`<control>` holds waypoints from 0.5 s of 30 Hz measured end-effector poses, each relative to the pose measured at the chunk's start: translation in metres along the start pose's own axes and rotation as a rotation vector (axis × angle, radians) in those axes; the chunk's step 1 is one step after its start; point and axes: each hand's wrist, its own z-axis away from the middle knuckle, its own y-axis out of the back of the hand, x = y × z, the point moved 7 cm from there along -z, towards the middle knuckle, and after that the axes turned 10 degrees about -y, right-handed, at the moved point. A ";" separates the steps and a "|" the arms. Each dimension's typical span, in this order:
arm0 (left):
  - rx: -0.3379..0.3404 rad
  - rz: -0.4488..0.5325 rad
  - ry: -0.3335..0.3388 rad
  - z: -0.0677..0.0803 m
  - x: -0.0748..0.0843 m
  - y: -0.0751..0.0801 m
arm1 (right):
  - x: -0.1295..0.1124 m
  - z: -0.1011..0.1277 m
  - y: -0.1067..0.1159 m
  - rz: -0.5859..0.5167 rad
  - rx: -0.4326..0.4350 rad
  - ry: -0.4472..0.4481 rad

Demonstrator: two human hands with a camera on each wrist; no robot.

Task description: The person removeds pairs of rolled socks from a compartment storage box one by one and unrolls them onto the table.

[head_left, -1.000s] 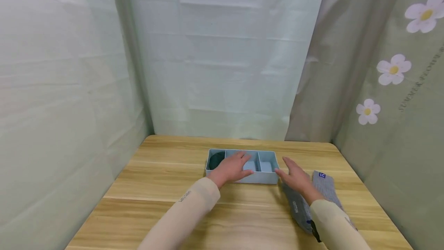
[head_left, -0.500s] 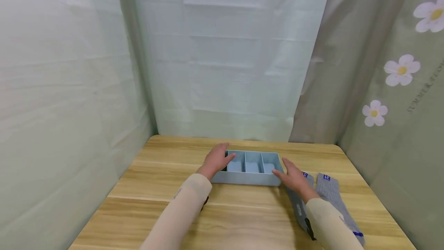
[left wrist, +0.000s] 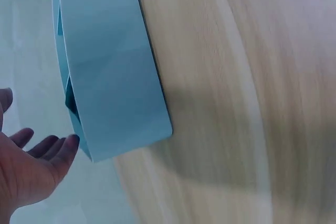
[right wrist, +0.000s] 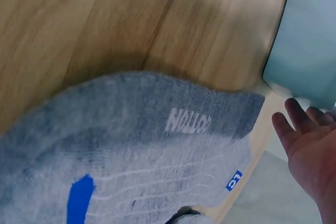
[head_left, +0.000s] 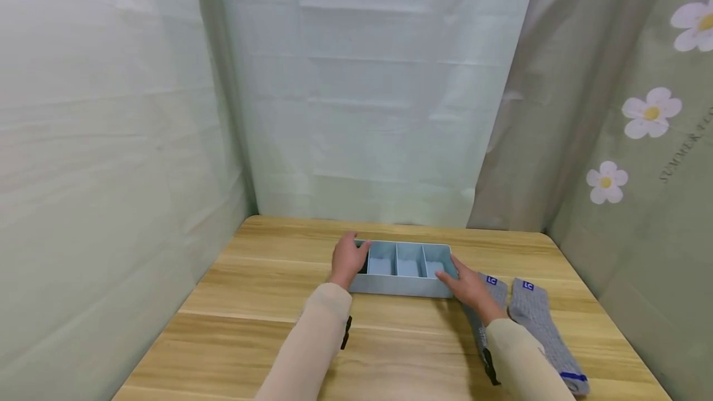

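Note:
A light blue divided tray [head_left: 409,288] lies on the wooden table [head_left: 262,302], near its back edge. My left hand [head_left: 348,257] rests with relaxed fingers on the tray's left end, over the leftmost compartment, where only a dark sliver [head_left: 363,268] shows. My right hand [head_left: 463,282] touches the tray's right front corner with straight fingers. The left wrist view shows the tray wall [left wrist: 110,77] and my left fingers [left wrist: 55,153] beside its corner. Two grey socks [head_left: 535,314] lie flat right of the tray. The right wrist view shows one grey sock [right wrist: 131,150] under that wrist and the right fingers [right wrist: 302,124] by the tray corner [right wrist: 310,51].
Pale green cloth walls [head_left: 111,141] close in the table on the left and at the back. A flowered curtain [head_left: 629,141] hangs on the right. Bare wood stretches in front of the tray and to its left.
My left hand has slid from the tray's middle compartments to its left end. My right hand has come in from above the socks to the tray's right corner.

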 end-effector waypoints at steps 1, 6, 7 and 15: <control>0.012 -0.003 0.009 0.000 -0.001 -0.001 | 0.000 0.000 0.000 0.001 0.001 -0.002; 0.074 0.011 0.033 0.006 -0.002 -0.004 | 0.004 0.000 0.000 0.013 -0.003 -0.005; 0.087 0.014 0.036 0.007 -0.003 -0.005 | 0.005 0.000 -0.001 0.024 -0.004 -0.002; 0.156 0.008 0.107 0.014 -0.009 -0.007 | 0.009 0.003 -0.003 0.025 -0.012 -0.026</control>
